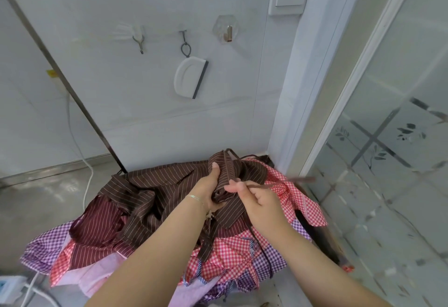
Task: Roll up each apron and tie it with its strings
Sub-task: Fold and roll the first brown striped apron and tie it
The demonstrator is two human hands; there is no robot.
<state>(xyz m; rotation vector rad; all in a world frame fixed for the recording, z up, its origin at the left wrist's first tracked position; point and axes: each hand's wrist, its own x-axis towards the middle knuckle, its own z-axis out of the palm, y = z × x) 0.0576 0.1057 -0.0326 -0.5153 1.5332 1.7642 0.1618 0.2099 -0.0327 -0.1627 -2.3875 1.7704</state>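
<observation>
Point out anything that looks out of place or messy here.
The pile of striped and checked aprons is a loose, tangled heap with corners hanging over its support. On the wall, the white scraper hangs tilted from its hook. Nothing looks damaged or spilled.

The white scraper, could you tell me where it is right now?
The white scraper hangs on the tiled wall from the middle hook, above the apron pile.

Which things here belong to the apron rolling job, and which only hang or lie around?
For the job:
- brown striped apron roll, held in left hand
- its string, pulled by right hand
- pile of aprons, waiting

Just around:
- white scraper hanging on wall
- empty hooks
- white cable
</observation>
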